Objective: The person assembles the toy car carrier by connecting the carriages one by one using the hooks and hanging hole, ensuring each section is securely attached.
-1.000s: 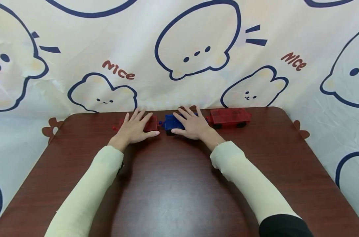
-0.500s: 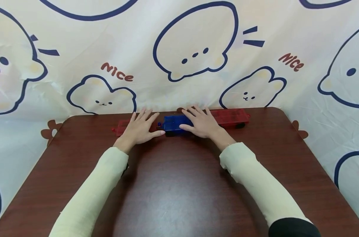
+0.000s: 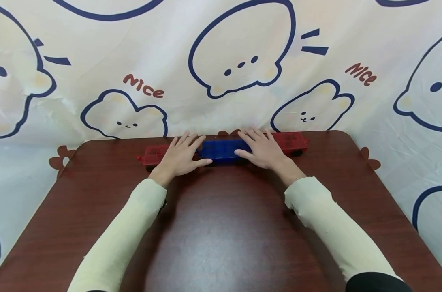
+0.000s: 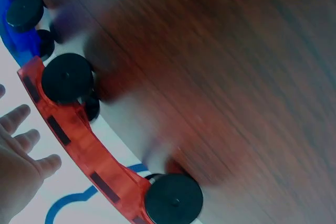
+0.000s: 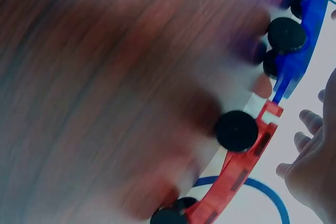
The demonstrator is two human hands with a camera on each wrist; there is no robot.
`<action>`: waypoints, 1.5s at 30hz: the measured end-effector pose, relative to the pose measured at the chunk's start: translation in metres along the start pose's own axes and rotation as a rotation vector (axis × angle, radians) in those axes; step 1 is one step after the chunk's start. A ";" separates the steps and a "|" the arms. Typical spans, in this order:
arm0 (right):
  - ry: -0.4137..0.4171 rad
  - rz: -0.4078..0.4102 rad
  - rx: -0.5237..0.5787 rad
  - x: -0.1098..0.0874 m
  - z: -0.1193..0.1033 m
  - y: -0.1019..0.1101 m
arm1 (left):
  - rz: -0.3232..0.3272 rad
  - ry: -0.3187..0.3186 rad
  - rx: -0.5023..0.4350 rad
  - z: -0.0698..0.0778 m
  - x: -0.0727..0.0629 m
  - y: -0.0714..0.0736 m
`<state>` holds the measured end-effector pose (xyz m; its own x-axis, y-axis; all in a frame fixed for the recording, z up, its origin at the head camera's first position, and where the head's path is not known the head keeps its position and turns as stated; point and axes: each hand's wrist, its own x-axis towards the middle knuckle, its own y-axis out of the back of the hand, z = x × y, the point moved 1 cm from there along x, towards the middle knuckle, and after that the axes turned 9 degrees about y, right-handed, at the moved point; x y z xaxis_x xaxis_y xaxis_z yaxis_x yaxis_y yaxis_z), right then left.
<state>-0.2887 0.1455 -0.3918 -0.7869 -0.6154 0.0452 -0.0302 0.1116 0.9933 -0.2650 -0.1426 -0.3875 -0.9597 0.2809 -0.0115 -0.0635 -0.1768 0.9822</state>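
Three translucent toy train cars stand in a row along the table's back edge: a red car at left, a blue car in the middle and another red car at right. My left hand, fingers spread and straight, covers the right part of the left red car. My right hand, likewise spread, overlaps the joint between the blue car and the right red car. Both wrist views show a gap between the fingers and the red cars. Black wheels sit under each car. In the right wrist view a red coupling meets the blue car.
The brown wooden table has a glossy light patch in its middle. Right behind its back edge hangs a white cloth printed with cartoon figures.
Both spread hands have slid to the right above the cars, the right one further. More of the left red car and the blue car now shows. The cars stay in place.
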 end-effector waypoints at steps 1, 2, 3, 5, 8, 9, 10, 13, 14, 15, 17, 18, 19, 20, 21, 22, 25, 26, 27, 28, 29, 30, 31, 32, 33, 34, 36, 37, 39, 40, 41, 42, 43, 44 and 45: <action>-0.003 0.003 -0.001 -0.001 0.002 0.000 | 0.002 -0.003 0.002 0.001 0.001 -0.001; -0.008 0.001 -0.003 -0.003 0.003 0.000 | 0.002 -0.005 0.003 0.002 0.001 -0.001; -0.014 0.003 0.002 -0.004 0.005 0.000 | 0.006 -0.008 0.004 0.003 0.001 -0.001; -0.026 0.005 0.018 -0.007 0.008 -0.001 | 0.009 -0.013 0.007 0.005 0.001 -0.002; -0.041 0.006 0.036 -0.011 0.013 -0.001 | 0.003 -0.010 0.008 0.007 0.000 -0.001; -0.043 0.009 0.045 -0.013 0.014 0.000 | 0.001 -0.010 0.008 0.007 0.000 0.000; -0.044 0.011 0.048 -0.014 0.016 0.001 | -0.001 -0.011 0.008 0.007 0.000 0.000; -0.049 0.015 0.043 -0.017 0.022 0.004 | -0.001 -0.015 -0.003 0.009 0.000 0.002; -0.050 0.018 0.041 -0.018 0.024 0.005 | 0.001 -0.019 -0.006 0.010 0.001 0.002; -0.051 0.023 0.037 -0.018 0.026 0.006 | 0.006 -0.023 -0.006 0.010 0.002 0.002; -0.056 0.028 0.035 -0.020 0.030 0.007 | 0.008 -0.026 -0.003 0.012 0.003 0.002; -0.058 0.027 0.034 -0.021 0.031 0.007 | 0.007 -0.027 0.000 0.013 0.003 0.002; -0.062 0.026 0.036 -0.023 0.033 0.007 | 0.004 -0.027 0.005 0.014 0.004 0.002; -0.066 0.023 0.037 -0.024 0.034 0.007 | 0.002 -0.028 0.010 0.016 0.004 0.001; -0.071 0.020 0.037 -0.025 0.035 0.006 | 0.001 -0.031 0.016 0.017 0.004 0.001; -0.075 0.017 0.043 -0.026 0.036 0.006 | -0.001 -0.034 0.023 0.018 0.004 0.000; -0.082 0.018 0.046 -0.028 0.039 0.004 | 0.011 -0.046 0.039 0.021 0.006 -0.001; -0.084 0.021 0.046 -0.029 0.040 0.004 | 0.017 -0.051 0.043 0.022 0.006 -0.001; -0.084 0.022 0.046 -0.030 0.040 0.004 | 0.020 -0.055 0.047 0.023 0.007 -0.001; -0.083 0.022 0.045 -0.030 0.041 0.003 | 0.021 -0.055 0.050 0.024 0.007 -0.001; -0.083 0.020 0.041 -0.031 0.042 0.002 | 0.021 -0.056 0.052 0.024 0.008 -0.002; -0.084 0.017 0.038 -0.031 0.043 0.002 | 0.021 -0.057 0.054 0.025 0.008 -0.002; -0.085 0.015 0.038 -0.032 0.043 0.002 | 0.018 -0.057 0.056 0.026 0.009 -0.002; -0.086 0.014 0.038 -0.033 0.044 0.002 | 0.014 -0.057 0.056 0.026 0.009 -0.003; -0.088 0.013 0.037 -0.033 0.045 0.002 | 0.011 -0.055 0.058 0.027 0.009 -0.004; -0.090 0.013 0.039 -0.034 0.046 0.002 | 0.010 -0.053 0.058 0.028 0.010 -0.004; -0.096 0.011 0.041 -0.035 0.048 0.003 | 0.010 -0.052 0.054 0.029 0.010 -0.004; -0.100 0.011 0.041 -0.036 0.048 0.003 | 0.009 -0.051 0.052 0.030 0.011 -0.005; -0.107 0.004 0.040 -0.036 0.050 0.004 | 0.009 -0.053 0.045 0.032 0.012 -0.005; -0.109 -0.002 0.041 -0.037 0.052 0.004 | 0.009 -0.054 0.041 0.033 0.012 -0.005; -0.112 -0.007 0.040 -0.037 0.052 0.004 | 0.007 -0.055 0.038 0.034 0.013 -0.005; -0.114 -0.012 0.041 -0.038 0.053 0.004 | 0.006 -0.057 0.038 0.035 0.013 -0.005; -0.116 -0.014 0.041 -0.038 0.054 0.004 | 0.005 -0.059 0.041 0.036 0.014 -0.006; -0.117 -0.017 0.043 -0.039 0.055 0.004 | 0.004 -0.061 0.044 0.037 0.015 -0.006; -0.119 -0.017 0.045 -0.040 0.056 0.004 | 0.004 -0.062 0.046 0.038 0.015 -0.007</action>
<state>-0.2918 0.2138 -0.3958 -0.8535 -0.5210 0.0128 -0.0696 0.1383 0.9879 -0.2687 -0.1008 -0.3873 -0.9410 0.3384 0.0023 -0.0460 -0.1346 0.9898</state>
